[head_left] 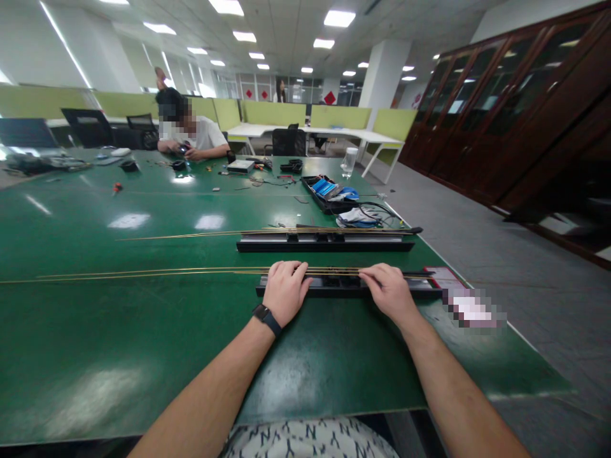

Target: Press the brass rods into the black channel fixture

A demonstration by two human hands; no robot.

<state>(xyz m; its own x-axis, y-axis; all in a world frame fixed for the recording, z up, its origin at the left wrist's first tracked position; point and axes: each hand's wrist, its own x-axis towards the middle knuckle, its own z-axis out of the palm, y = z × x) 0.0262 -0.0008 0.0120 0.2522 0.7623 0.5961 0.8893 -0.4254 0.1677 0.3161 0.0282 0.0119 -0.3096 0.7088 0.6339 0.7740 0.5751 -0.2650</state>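
Several long, thin brass-coloured rods run sideways across the near black rail and stretch far past its left end. My left hand, with a dark watch on the wrist, lies over the left part of this rail; its fingers curl down over the rods and the thumb is bent towards them. Further right, my right hand has thumb and fingertips pressed together on the rods above the rail. The fingertips hide how many rods each hand grips.
Behind lies a second black rail with more rods along it. A black tray holds blue items, near tangled cables and a glass. A red-edged, partly blurred item lies by the right table edge. Across the green table sits another person.
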